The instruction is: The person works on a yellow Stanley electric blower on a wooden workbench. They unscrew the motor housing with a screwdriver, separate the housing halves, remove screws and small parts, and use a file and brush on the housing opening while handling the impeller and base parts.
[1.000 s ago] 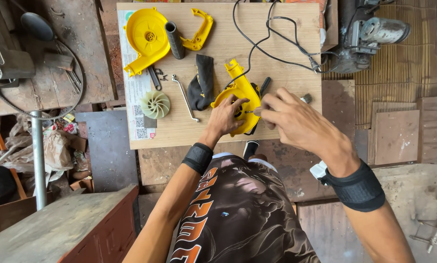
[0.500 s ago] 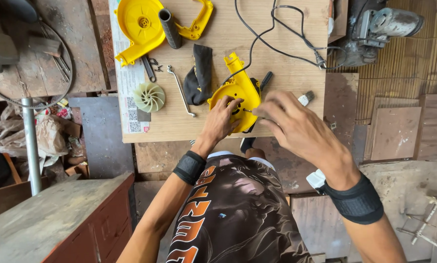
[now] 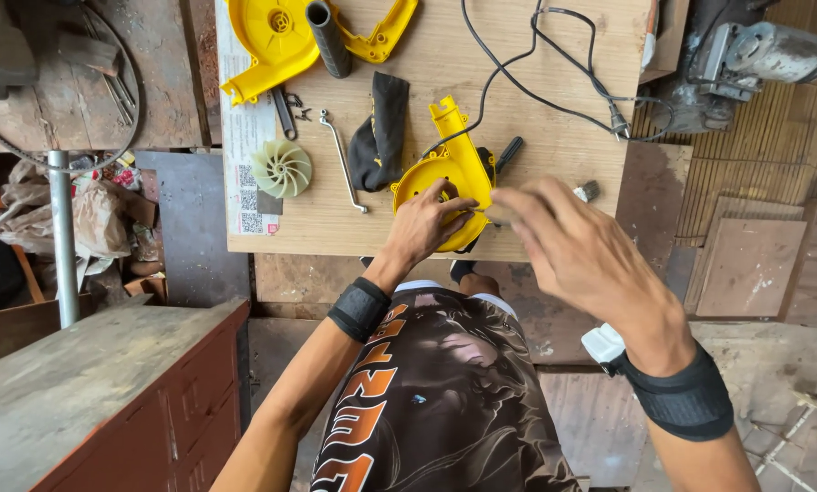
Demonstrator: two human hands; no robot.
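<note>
A wooden desk [image 3: 554, 100] carries a taken-apart yellow blower. Its far-left corner holds the large yellow housing shell [image 3: 276, 41] with a black tube [image 3: 328, 38] across it. At the near edge lies the other yellow housing half [image 3: 454, 169]; the left hand [image 3: 427, 223] rests fingers curled on it, seemingly to steady it. The right hand [image 3: 582, 251], loosely open and blurred, hovers just beside; whether it pinches anything I cannot tell. A pale fan wheel [image 3: 282, 169] and bent metal wrench [image 3: 343, 162] lie left.
</note>
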